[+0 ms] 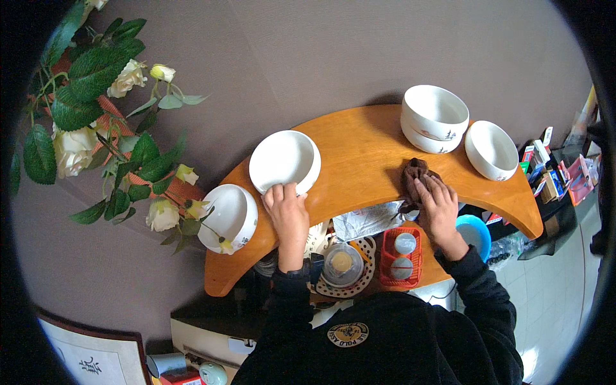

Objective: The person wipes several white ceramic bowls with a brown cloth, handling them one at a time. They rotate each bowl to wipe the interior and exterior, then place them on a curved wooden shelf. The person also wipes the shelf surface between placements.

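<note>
On a curved wooden shelf (pixel 356 144) stand several white ceramic bowls. My left hand (pixel 288 216) has its fingers on the near rim of one white bowl (pixel 284 161); its thumb is not clearly seen. Left of it, another white bowl (pixel 228 216) sits partly behind flowers. My right hand (pixel 438 207) holds a crumpled dark brown cloth (pixel 414 183) against the shelf's near edge. Beyond that hand are two stacked bowls (pixel 435 115), with a single bowl (pixel 492 150) to their right. Small printed motifs mark the bowls' outsides.
Artificial white roses (pixel 74 149) with green leaves reach over the shelf's left end. Below the shelf are a red plastic basket (pixel 401 257) with two lidded containers, a clear round container (pixel 342 264) and a blue basin (pixel 474 236). Small boxes (pixel 548 185) lie at the right.
</note>
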{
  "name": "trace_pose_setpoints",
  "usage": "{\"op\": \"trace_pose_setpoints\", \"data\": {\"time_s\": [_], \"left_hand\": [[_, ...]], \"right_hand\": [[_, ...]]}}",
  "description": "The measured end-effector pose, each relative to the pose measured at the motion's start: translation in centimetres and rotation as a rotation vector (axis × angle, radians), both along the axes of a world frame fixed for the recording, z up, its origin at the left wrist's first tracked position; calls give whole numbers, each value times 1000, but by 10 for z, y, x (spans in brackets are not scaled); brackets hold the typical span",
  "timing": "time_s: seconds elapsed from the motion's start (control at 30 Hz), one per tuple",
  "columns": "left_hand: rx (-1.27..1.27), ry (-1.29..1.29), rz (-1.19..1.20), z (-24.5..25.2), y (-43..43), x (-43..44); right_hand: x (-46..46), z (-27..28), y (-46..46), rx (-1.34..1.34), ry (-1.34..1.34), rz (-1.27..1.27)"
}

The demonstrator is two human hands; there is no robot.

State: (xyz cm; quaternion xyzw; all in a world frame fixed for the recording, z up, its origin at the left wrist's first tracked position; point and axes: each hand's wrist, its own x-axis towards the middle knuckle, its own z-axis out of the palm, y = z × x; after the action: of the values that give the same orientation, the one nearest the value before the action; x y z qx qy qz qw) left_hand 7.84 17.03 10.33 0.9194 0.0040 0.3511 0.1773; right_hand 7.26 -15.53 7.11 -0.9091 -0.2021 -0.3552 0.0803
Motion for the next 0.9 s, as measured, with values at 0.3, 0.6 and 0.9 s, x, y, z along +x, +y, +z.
{"op": "trace_pose_setpoints", "data": {"time_s": [0.3, 0.6, 0.9], "left_hand": [[-34, -14, -22, 0, 1, -1], [-141, -53, -32, -7, 5, -2], [-178, -204, -28, -10, 7, -2]], "right_hand": [[42, 39, 30, -174, 528, 118], [139, 45, 104, -174, 739, 34], [91, 43, 145, -335, 662, 412]]}}
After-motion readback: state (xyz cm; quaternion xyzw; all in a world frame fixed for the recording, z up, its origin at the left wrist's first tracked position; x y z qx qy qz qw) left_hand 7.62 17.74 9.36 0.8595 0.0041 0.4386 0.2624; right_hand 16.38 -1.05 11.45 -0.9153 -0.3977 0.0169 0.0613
